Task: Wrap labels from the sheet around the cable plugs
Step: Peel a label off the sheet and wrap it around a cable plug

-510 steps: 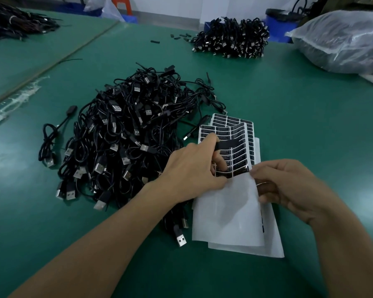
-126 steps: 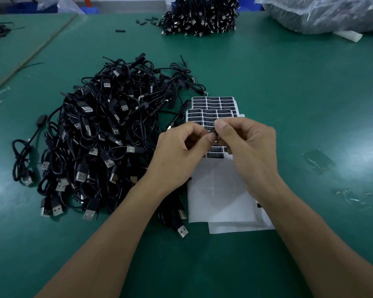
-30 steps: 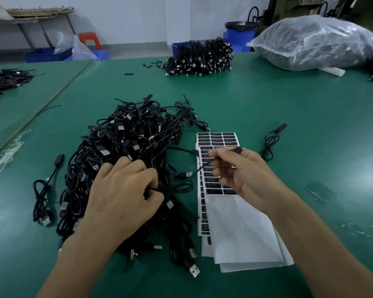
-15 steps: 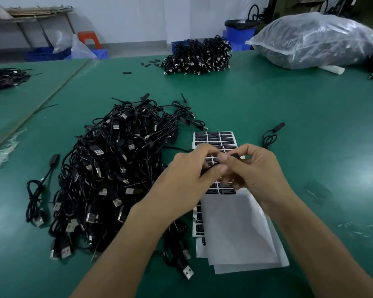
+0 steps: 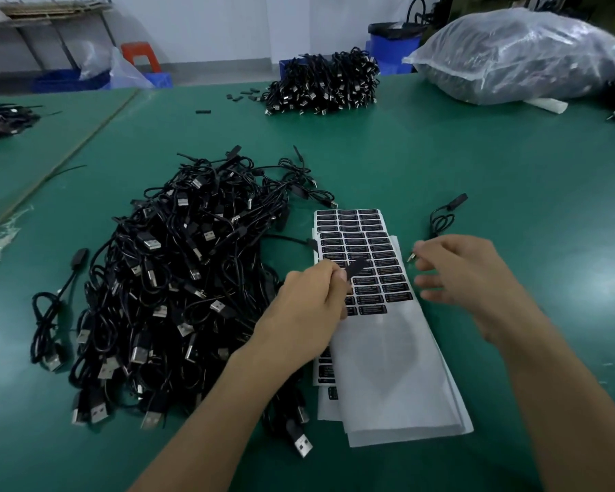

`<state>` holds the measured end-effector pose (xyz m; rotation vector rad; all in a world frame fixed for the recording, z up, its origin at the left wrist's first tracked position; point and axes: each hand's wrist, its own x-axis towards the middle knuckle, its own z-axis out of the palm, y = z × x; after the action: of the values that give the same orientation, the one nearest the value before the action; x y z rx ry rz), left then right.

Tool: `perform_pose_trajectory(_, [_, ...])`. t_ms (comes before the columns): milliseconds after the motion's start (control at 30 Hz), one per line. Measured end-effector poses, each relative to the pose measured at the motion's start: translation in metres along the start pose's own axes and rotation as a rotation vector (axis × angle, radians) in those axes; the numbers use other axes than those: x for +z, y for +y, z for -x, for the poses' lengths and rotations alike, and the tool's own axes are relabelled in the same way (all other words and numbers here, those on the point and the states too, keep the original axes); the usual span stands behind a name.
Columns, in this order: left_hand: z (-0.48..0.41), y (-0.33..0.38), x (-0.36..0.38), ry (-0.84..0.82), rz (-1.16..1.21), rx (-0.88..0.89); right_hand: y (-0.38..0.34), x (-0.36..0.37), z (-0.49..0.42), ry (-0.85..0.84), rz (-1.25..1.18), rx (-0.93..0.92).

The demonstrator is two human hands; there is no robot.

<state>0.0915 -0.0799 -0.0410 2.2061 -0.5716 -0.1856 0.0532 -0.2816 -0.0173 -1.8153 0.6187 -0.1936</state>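
Left hand (image 5: pixel 308 310): thumb and forefinger clenched in a pinch on one label (image 5: pixel 356 267), a thin, flat, matte black strip. The strip juts up and to the right from the fingertips and hangs above the sheet (image 5: pixel 364 239), with no cable plug touching it.

Right hand (image 5: pixel 465 278): released, fingers extended and spread toward the left, blurred, grasping nothing that shows. A small brass-coloured plug tip (image 5: pixel 410 257) lies just beside its fingertips; contact between them cannot be told.

The sheet is glossy white backing paper carrying neat rows of small black rectangular labels with rounded corners. Its near half is bare, and the bare part has a faint sheen. It tops a fanned stack of similar sheets in the middle of the worktop (image 5: pixel 512 165), toward the near edge. The left wrist covers its left margin.

A loose cable (image 5: pixel 442 219), thin and black, sits coiled just beyond the right hand, its slim dark end pointing toward the far right.

To the left of the sheet and touching it is the pile (image 5: pixel 178 278), a tangled heap of black rubbery cables with boxy silver USB plugs.

The worktop is smooth green matting. A tidy bundle (image 5: pixel 324 83) of cables sits at its far edge, and a crinkled clear plastic bag (image 5: pixel 519 55) is near the far right corner.
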Motion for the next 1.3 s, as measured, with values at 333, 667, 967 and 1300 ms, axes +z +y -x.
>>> perform_pose_trajectory(333, [0.005, 0.004, 0.005, 0.084, -0.232, 0.024, 0.007, 0.006, 0.006, -0.104, 0.375, 0.002])
perform_pose_trajectory(667, [0.009, 0.008, 0.006, 0.155, -0.181, 0.066, 0.005, 0.014, 0.010, -0.174, 0.536, 0.014])
perform_pose_trajectory(967, [0.009, 0.002, 0.008, 0.137, 0.015, -0.072, 0.008, 0.006, 0.007, -0.051, 0.432, -0.029])
perform_pose_trajectory(1300, [0.007, -0.003, 0.005, 0.100, -0.104, -0.062, 0.008, 0.014, 0.012, -0.145, 0.459, -0.007])
